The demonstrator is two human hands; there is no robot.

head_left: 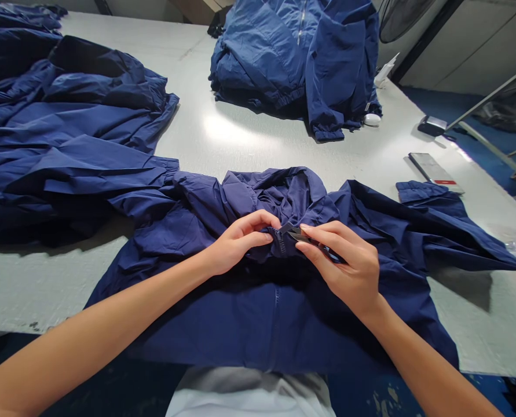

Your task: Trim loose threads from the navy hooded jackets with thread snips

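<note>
A navy blue zip jacket lies spread in front of me, its collar towards the far side and its hem hanging near my lap. My left hand pinches the fabric at the neck, just left of the top of the zipper. In my right hand are small thread snips, held between thumb and fingers. Their metal blades reach to the fabric edge right by the zipper top. Most of the snips' handle is hidden by my fingers.
On the left, a heap of navy jackets covers the white table. More folded jackets are stacked at the far side. A flat box, a dark small box and a white round object sit towards the right.
</note>
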